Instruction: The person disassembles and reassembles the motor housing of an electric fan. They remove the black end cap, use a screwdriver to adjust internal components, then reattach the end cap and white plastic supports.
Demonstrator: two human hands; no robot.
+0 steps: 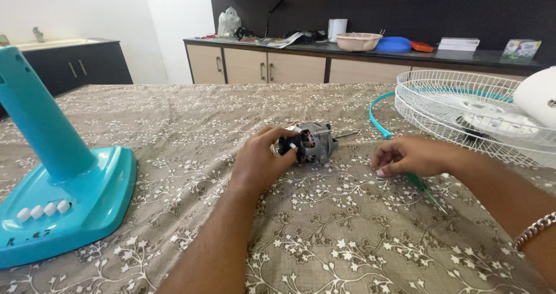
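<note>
Left hand [259,162] gripping ribbed metal motor [313,143], floral cloth [324,236]

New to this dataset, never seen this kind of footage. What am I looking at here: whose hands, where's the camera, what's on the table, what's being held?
There is no robot here. A person wears one camera on the head, looking down at their own two bare hands, so there is only this one view.

The left hand grips a small electric motor, its shaft pointing right. The right hand rests on the cloth over a green-handled screwdriver; whether it grips it is unclear.

All this lies on a table covered by a floral cloth. On the left stands a turquoise fan base with white buttons. On the right sit a white wire fan guard and a turquoise ring.
</note>
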